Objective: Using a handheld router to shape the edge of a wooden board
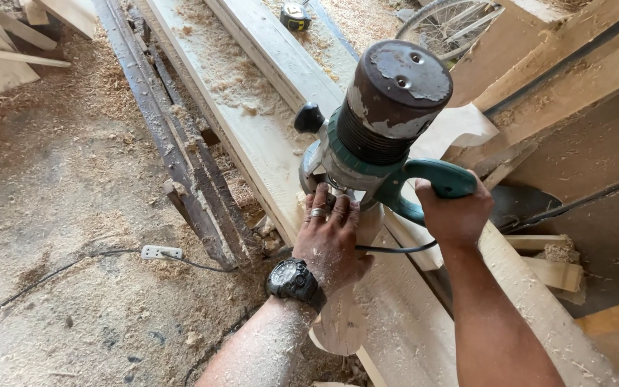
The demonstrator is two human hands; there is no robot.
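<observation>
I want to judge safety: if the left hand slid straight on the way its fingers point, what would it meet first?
The left hand points up-frame; its fingertips would probably meet the green router base first; they seem to touch it already.

Long pale wooden workbench planks [252, 136], sawdust-strewn; a green electric router [377, 136] stands on them, a yellow tape measure [295, 16] lies far end.

The person's bare forearms are dusted with sawdust, the left hand [331, 240] wearing a chunky black wristwatch [295, 281] and a silver ring [318, 213], the right hand [455, 211] unadorned.
</observation>
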